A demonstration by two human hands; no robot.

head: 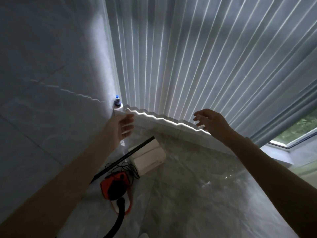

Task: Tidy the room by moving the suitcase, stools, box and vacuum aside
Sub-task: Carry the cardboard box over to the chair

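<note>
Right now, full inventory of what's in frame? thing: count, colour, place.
vacuum: 1, red and black body, on the floor at lower centre-left, black hose running off the bottom edge
vacuum tube: 1, black, slanting from the vacuum up toward the window ledge
cord: 1, black, loose tangle on the floor beside the vacuum
box: 1, white, on the floor below the ledge, right of the tube
bottle: 1, dark with blue cap, in the ledge corner by the wall
blinds: 1 set, grey-white vertical slats, covering the window
left hand: 1, fingers straight, at the slats' lower left end
right hand: 1, fingers loosely spread, at the slats' bottom edge
</note>
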